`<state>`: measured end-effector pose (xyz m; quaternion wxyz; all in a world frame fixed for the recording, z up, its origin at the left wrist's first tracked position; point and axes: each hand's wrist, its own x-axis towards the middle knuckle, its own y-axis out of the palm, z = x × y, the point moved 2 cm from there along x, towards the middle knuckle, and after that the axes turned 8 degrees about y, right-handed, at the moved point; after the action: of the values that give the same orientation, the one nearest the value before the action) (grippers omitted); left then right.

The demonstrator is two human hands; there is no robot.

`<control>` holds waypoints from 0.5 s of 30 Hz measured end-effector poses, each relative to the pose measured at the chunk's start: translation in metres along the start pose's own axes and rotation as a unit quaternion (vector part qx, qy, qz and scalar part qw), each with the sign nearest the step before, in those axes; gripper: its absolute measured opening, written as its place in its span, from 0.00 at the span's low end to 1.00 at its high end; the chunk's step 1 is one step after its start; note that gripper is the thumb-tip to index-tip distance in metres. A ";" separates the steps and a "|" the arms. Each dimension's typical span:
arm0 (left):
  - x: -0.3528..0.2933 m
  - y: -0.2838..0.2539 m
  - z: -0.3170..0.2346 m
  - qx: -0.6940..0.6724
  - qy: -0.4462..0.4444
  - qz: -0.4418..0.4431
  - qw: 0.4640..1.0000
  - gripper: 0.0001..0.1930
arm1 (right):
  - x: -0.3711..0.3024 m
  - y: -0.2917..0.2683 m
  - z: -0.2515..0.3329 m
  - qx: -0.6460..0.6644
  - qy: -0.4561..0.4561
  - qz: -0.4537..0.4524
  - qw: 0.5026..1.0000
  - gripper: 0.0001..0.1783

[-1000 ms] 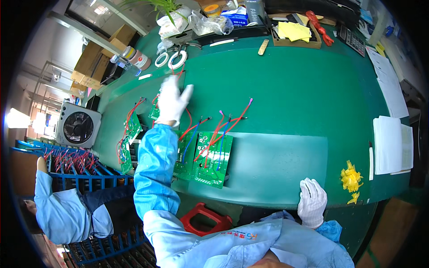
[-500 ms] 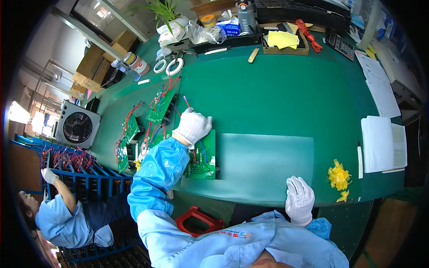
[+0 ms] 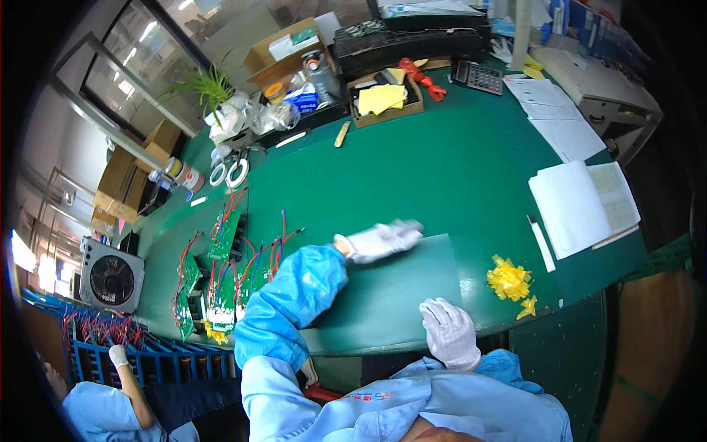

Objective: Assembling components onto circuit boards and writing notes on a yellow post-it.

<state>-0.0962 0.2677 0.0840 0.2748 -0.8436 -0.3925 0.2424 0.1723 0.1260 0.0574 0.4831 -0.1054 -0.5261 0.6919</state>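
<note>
Left hand (image 3: 383, 241), fingers outstretched, is at twelve o'clock on the pale mat (image 3: 390, 295); right hand (image 3: 450, 334), fingers loosely extended, at four.

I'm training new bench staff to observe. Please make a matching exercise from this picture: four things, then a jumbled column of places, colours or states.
1. circuit boards
2. right hand
3. calculator
4. fan

A. on the far side of the table
B. grey, with a dark round middle
C. green, at the left
D. gloved in white

Pairs: 1-C, 2-D, 3-A, 4-B
</note>
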 end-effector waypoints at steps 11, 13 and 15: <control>0.009 0.050 -0.175 -0.045 0.152 -0.298 0.941 0.21 | 0.061 -0.079 -0.060 0.323 0.108 -0.003 0.940 0.11; 0.000 0.052 -0.160 -0.131 0.094 -0.398 0.903 0.20 | 0.103 -0.096 -0.075 0.324 0.147 0.043 0.934 0.15; -0.002 0.056 -0.126 -0.088 0.063 -0.465 0.879 0.17 | 0.152 -0.085 -0.098 0.132 -0.046 0.008 0.990 0.15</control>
<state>0.0107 0.2013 0.1396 0.3043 -0.5982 -0.7413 -0.0024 0.2062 0.3041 0.1417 0.4629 -0.0132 -0.4511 0.7629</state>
